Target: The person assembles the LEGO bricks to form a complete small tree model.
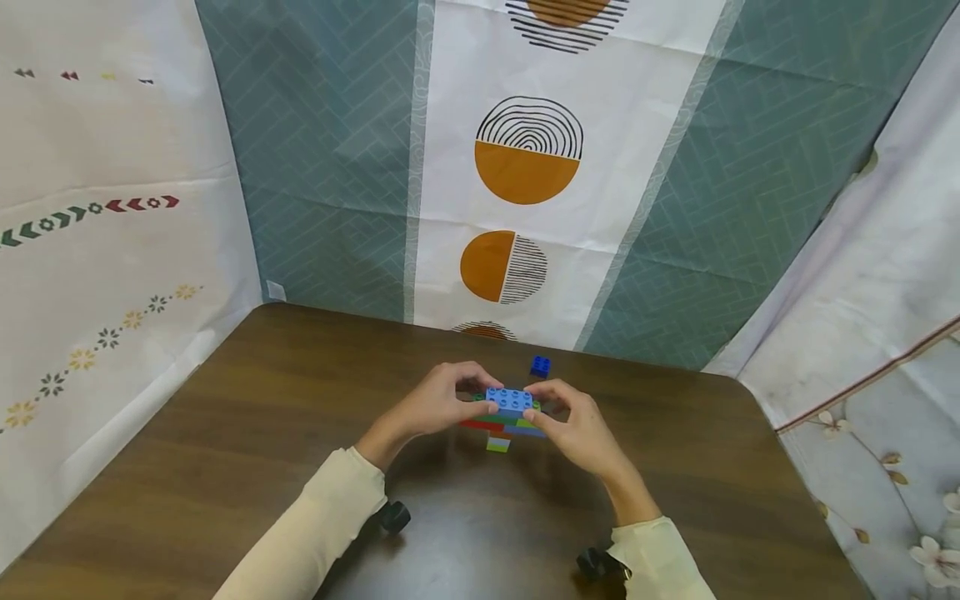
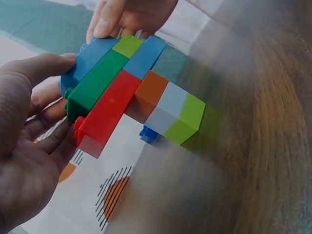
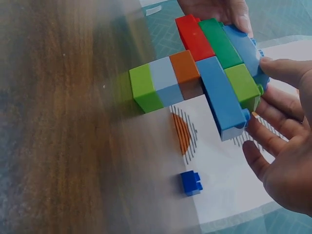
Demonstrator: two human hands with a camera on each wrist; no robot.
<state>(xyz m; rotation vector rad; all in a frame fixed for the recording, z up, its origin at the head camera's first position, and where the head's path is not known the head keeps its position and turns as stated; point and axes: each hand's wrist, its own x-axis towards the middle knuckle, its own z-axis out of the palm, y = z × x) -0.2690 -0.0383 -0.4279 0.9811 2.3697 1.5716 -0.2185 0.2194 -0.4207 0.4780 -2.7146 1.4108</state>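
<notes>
A toy-brick structure stands upright on the table, a narrow column below and wider layers above. The column has a lime brick (image 2: 187,119), a pale brick (image 2: 166,107) and an orange brick (image 2: 150,95). Over it lie a red brick (image 2: 108,108) and a blue brick (image 3: 220,97), then a green brick (image 2: 99,84) and a small lime brick (image 3: 242,82). A light blue eight-stud brick (image 1: 510,402) tops everything. My left hand (image 1: 438,402) pinches that top brick at its left end, thumb in front. At its right end my right hand (image 1: 577,423) pinches it likewise.
A small dark blue brick (image 1: 540,366) lies behind the structure near the table's back edge. Patterned cloth (image 1: 337,167) hangs behind and on both sides of the brown wooden table (image 1: 262,433). Black wrist-worn devices (image 1: 394,517) sit under the cream sleeves.
</notes>
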